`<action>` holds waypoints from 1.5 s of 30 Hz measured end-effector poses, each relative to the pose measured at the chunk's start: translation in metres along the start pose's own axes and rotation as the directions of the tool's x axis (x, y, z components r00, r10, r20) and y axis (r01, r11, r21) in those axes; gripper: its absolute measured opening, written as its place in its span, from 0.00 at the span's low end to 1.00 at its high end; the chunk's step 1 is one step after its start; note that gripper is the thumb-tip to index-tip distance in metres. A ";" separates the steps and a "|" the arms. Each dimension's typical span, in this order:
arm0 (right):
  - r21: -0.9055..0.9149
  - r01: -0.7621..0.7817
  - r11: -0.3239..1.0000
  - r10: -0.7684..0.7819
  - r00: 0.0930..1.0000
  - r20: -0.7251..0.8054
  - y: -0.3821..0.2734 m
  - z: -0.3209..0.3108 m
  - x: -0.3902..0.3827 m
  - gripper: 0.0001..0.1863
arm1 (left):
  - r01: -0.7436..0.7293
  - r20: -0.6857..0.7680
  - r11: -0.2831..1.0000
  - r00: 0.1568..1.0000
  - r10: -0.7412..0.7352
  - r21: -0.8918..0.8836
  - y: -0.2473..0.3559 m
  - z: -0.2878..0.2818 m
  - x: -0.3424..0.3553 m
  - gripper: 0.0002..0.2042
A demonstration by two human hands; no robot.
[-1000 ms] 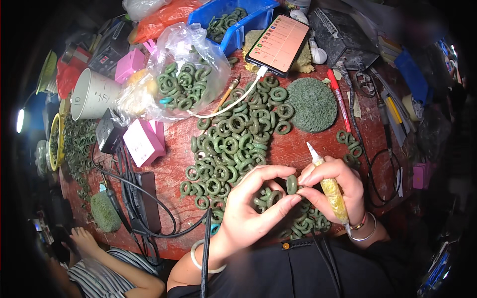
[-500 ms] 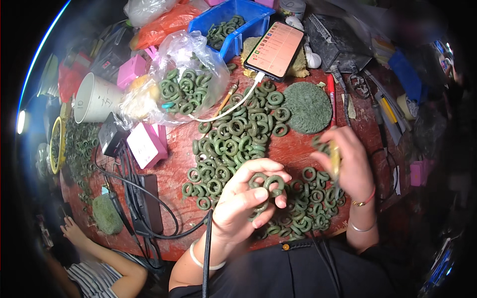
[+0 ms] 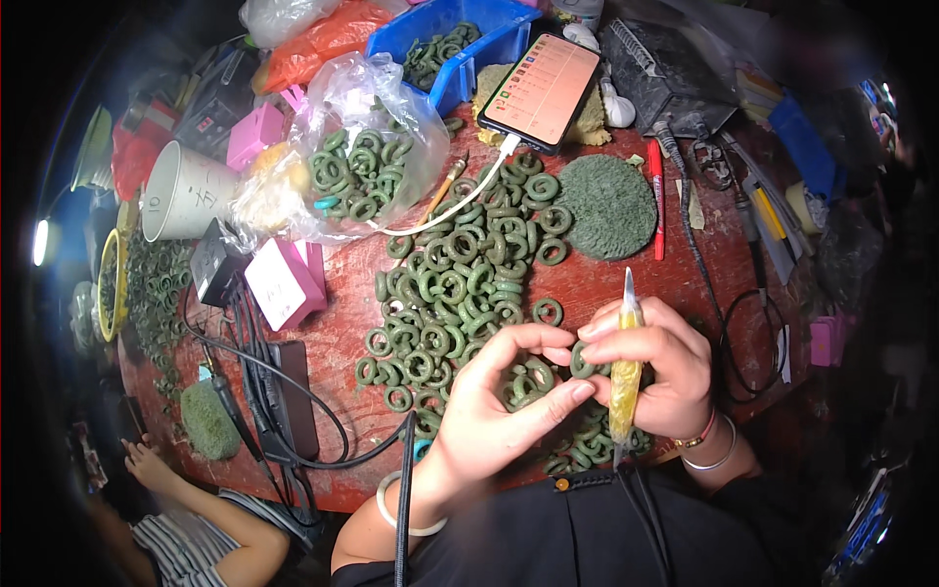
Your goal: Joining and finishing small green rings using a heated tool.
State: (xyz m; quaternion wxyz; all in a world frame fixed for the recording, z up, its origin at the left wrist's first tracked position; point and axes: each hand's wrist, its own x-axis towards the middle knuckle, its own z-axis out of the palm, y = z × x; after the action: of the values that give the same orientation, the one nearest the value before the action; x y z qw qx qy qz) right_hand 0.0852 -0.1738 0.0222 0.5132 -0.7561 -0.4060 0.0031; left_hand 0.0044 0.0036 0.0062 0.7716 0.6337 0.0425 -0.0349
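My left hand [image 3: 499, 416] is cupped with fingers curled around several dark green rings [image 3: 528, 383], partly hidden. My right hand [image 3: 665, 372] grips an upright pen-like tool [image 3: 626, 391] with a yellow wrapped handle and pale pointed tip. Between the fingertips of both hands is one green ring [image 3: 582, 359], held on edge; which fingers grip it is partly hidden. Behind and under my hands, loose rings [image 3: 455, 289] lie heaped on the red worn tabletop [image 3: 597, 284].
Around me are a phone [image 3: 538, 93] on its cable, bagged rings [image 3: 357, 176], a blue bin [image 3: 455, 83], green round pad [image 3: 606, 205], red marker [image 3: 657, 205], pink boxes [image 3: 284, 284], black cables [image 3: 313, 401], white cup [image 3: 181, 191]. A co-worker's arm [image 3: 215, 519] is at lower left.
Half a second ago my right hand was farther up and right, blurred. It has come back beside my left hand, tool upright, and a single ring now sits between the fingertips.
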 end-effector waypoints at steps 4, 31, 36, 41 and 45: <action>-0.035 0.086 0.996 -0.086 0.996 0.002 -0.001 0.000 0.000 0.18 | -0.013 0.019 1.000 1.000 0.013 0.027 0.003 -0.001 -0.001 0.17; 0.159 0.032 0.987 -0.028 0.999 -0.027 -0.002 -0.001 0.001 0.16 | -0.122 0.049 0.991 0.992 0.119 0.051 0.001 -0.002 0.000 0.21; 0.315 -0.071 0.947 0.066 0.997 0.028 -0.002 0.002 -0.004 0.19 | 0.003 0.004 0.982 1.000 -0.003 -0.190 -0.002 0.001 -0.003 0.22; 0.196 -0.020 0.981 0.027 0.999 -0.035 -0.003 0.006 -0.007 0.20 | -0.045 -0.014 0.992 0.999 0.043 -0.121 -0.002 0.003 -0.003 0.21; 0.092 0.032 0.995 -0.026 0.998 -0.061 -0.006 0.006 -0.006 0.20 | -0.064 -0.012 0.998 0.998 0.064 -0.026 -0.003 0.003 -0.002 0.19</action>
State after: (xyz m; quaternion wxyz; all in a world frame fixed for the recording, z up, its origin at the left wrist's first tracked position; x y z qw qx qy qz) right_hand 0.0749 -0.1721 0.0218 0.5596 -0.7252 -0.4010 -0.0080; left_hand 0.0017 0.0004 0.0036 0.7804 0.6247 0.0271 -0.0060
